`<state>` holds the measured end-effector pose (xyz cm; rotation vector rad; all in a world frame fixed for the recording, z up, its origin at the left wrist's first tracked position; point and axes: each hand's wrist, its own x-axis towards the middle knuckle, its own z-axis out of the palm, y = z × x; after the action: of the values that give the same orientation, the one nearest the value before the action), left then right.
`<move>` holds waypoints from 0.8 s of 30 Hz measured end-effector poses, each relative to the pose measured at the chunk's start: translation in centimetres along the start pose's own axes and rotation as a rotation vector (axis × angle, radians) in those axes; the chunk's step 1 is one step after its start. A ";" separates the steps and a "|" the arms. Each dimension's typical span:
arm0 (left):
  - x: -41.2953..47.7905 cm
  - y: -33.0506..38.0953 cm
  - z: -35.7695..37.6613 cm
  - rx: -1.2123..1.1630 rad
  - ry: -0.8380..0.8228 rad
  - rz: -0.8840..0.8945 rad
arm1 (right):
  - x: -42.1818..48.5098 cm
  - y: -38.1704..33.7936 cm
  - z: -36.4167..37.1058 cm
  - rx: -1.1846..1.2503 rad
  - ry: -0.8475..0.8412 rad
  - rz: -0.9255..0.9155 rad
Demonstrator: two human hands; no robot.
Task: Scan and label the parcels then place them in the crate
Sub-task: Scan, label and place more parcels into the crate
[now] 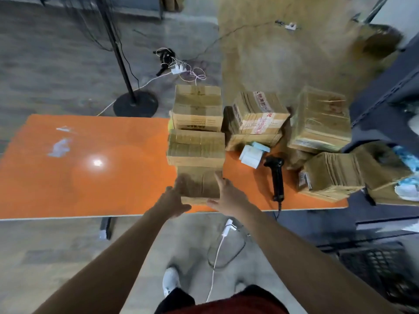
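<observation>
Standing at the near edge of the orange table [90,177], reaching forward with both arms almost straight and forearms converging. Pressing a cardboard parcel [199,184] between the two palms: left hand [174,198] flat against its left face, right hand [229,196] flat against its right face. Gripping by squeeze only, with fingers laid straight along the cardboard and pointing away, thumbs angled in toward the near face; blurred, but no curl round the box to be seen. Holding the parcel at the table's near edge, about mid-length; cannot tell whether lifted or resting on the top.

Directly behind it, toward the table's far edge, a stack of parcels [196,147]. On the table's right half, more taped parcels [258,116] crowded together. Also on the right half, close to the near edge, a black handheld scanner [275,177] lying flat, cord dropping over that edge. On the floor off the table's near right corner, a black lattice crate [374,264].
</observation>
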<state>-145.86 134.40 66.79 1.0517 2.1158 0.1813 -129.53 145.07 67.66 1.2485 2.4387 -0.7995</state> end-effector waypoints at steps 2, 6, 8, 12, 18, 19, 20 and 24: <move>0.1 0.1 0.4 -0.070 0.021 0.074 | 0.0 0.1 -0.1 0.080 0.016 -0.018; -0.1 1.1 1.7 -0.171 0.144 0.145 | -0.4 1.7 -1.5 0.155 0.048 -0.059; 0.0 2.1 2.1 -0.240 0.191 0.154 | -0.6 3.1 -2.6 0.203 0.024 -0.050; -0.3 5.7 1.9 -0.384 0.213 0.081 | -1.1 6.1 -4.9 0.352 0.048 0.050; -0.2 9.4 2.8 -0.438 0.202 0.094 | -1.6 9.3 -6.6 0.408 0.046 0.106; -0.3 9.5 3.0 -0.441 0.190 0.119 | -1.6 9.5 -6.6 0.412 0.052 0.109; -0.4 9.6 3.2 -0.433 0.175 0.144 | -1.5 9.6 -6.7 0.416 0.068 0.109; -0.3 9.0 3.5 -0.353 0.169 0.158 | -1.5 9.7 -7.0 0.478 0.133 0.099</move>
<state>-137.66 139.36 68.36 1.0160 2.0463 0.7163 -120.82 152.79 70.69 1.6162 2.3375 -1.3644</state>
